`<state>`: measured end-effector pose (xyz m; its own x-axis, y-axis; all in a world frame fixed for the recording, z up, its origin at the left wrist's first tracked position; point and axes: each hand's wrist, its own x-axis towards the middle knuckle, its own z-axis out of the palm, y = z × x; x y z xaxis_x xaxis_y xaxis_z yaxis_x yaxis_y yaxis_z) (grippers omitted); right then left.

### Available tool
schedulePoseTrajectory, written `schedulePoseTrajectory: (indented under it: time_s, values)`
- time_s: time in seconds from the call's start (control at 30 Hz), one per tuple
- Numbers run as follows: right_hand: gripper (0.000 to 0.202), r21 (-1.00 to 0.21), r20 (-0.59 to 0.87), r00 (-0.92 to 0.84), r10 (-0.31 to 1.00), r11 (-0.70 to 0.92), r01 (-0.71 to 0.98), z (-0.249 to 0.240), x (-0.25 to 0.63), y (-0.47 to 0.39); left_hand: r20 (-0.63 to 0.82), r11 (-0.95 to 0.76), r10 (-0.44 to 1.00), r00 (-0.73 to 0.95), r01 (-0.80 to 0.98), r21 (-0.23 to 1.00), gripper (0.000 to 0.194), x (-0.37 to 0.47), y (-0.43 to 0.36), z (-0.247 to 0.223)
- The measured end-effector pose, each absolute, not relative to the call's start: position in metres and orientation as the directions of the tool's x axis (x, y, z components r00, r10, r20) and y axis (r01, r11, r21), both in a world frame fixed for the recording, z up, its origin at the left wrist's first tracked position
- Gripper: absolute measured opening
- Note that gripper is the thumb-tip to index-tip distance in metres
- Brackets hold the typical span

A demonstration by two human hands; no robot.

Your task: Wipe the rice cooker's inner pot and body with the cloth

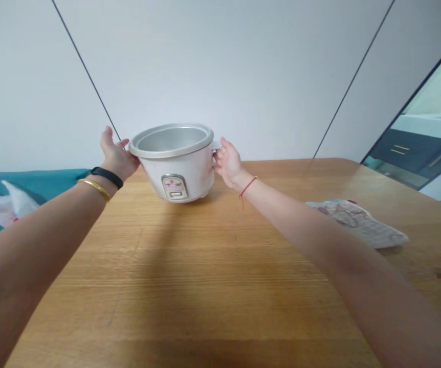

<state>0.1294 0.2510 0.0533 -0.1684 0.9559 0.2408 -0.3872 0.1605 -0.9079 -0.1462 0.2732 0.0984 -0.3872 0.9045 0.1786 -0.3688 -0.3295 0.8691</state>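
Note:
A white rice cooker (190, 171) without a lid is held near the far edge of the wooden table (213, 281), tilted a little, its underside seeming slightly raised at the right. Its grey interior looks bare, and a small panel with a switch faces me. At the cooker's left side, my left hand (118, 156) grips below the rim, thumb raised; some fingers are hidden behind the pot. My right hand (228, 162) holds the handle on the right side with its fingers curled.
A patterned cloth (358, 222) lies on the table at the right. Beyond the left edge, a white plastic bag (7, 204) rests on a teal surface (51, 181). A pale wall (224, 71) stands behind the table. Dark cabinets (416, 153) show at the far right.

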Motion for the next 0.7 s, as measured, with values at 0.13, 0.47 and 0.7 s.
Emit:
schedulePoseTrajectory:
  time_s: [0.13, 0.47, 0.7]
  values:
    - [0.061, -0.905, 0.166, -0.222, 0.961, 0.059, -0.421, 0.044, 0.059, 0.257, 0.104, -0.322, 0.86, -0.499, -0.373, 0.87, 0.079, -0.205, 0.275, 0.102]
    - [0.055, -0.94, 0.159, -0.34, 0.927, 0.037, -0.338, 0.024, -0.007, 0.263, 0.063, -0.086, 0.848, -0.526, -0.019, 0.996, 0.09, -0.298, 0.265, 0.086]
    - [0.058, -0.959, 0.171, -0.338, 0.926, 0.077, -0.273, 0.027, -0.013, 0.263, 0.181, -0.002, 0.869, -0.46, 0.362, 0.932, 0.111, -0.31, 0.268, 0.077]
